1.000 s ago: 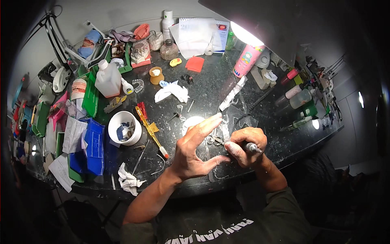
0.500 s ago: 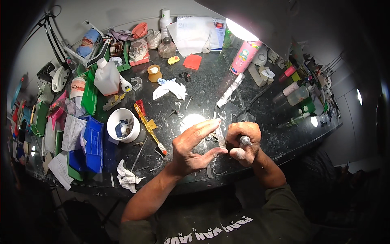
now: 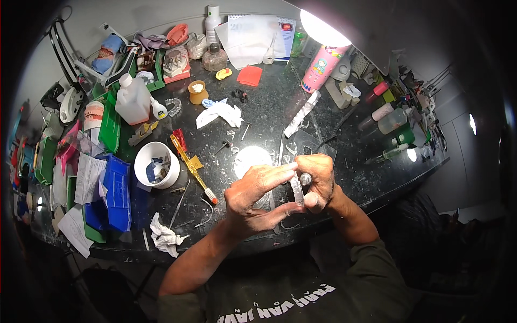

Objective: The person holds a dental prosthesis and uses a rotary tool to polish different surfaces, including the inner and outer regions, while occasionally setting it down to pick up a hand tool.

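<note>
Between the thumb and forefinger of my left hand (image 3: 250,196) is a clear dental tray (image 3: 297,190), held on edge by its two ends over the bench. My right hand (image 3: 319,182) is closed around a metal handpiece (image 3: 305,179), whose rounded end shows between the fingers. The fingers of both hands meet at the right side of the tray. Whether the handpiece's working tip touches the tray is hidden by my right hand. Behind my hands a bright round white patch (image 3: 252,160) lies on the dark bench.
On the left stand a white tub (image 3: 156,164) of scraps, a blue bin (image 3: 117,194) and a plastic bottle (image 3: 133,100). A yellow-handled brush (image 3: 194,171) lies beside the tub. Crumpled tissue (image 3: 167,235) sits near the front edge. A lamp (image 3: 325,29) hangs above a pink can (image 3: 323,69).
My right hand has come left with the handpiece, closing the small gap to the tray and my left fingertips. The whole view has shifted slightly.
</note>
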Motion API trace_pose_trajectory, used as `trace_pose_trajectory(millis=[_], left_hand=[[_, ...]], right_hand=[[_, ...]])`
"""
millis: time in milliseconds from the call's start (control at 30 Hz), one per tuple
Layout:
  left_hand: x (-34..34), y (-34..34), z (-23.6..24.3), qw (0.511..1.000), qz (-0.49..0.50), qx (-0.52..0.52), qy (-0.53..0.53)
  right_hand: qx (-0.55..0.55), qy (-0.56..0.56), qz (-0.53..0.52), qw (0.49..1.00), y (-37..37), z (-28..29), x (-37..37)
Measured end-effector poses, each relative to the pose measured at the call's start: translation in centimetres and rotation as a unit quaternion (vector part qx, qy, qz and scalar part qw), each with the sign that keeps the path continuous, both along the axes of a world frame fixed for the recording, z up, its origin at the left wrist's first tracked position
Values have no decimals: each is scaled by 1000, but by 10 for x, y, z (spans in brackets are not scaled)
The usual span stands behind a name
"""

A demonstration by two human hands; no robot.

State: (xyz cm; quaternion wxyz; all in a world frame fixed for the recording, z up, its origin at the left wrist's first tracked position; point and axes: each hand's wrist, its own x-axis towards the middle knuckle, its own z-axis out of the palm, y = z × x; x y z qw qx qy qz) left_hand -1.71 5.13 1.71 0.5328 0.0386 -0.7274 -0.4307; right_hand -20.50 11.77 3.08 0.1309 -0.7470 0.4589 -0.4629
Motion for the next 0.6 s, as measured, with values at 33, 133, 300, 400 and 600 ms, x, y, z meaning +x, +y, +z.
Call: trace_pose_trajectory(millis=[33, 133, 300, 400, 600], left_hand=[[0, 0, 1, 1000, 0, 0, 0], [1, -1, 3, 1000, 6, -14, 2], [4, -1, 3, 1000, -19, -17, -13], [4, 0, 3, 1000, -19, -14, -13], [2, -1, 3, 1000, -11, -14, -9]], right_hand=[[1, 0, 1, 1000, 1, -1, -1], [22, 16, 11, 1000, 3, -2, -4], [12, 3, 9, 1000, 1, 0, 0], [8, 13, 23, 1000, 1, -2, -3], [-4, 2, 30, 1000, 0, -1, 0]])
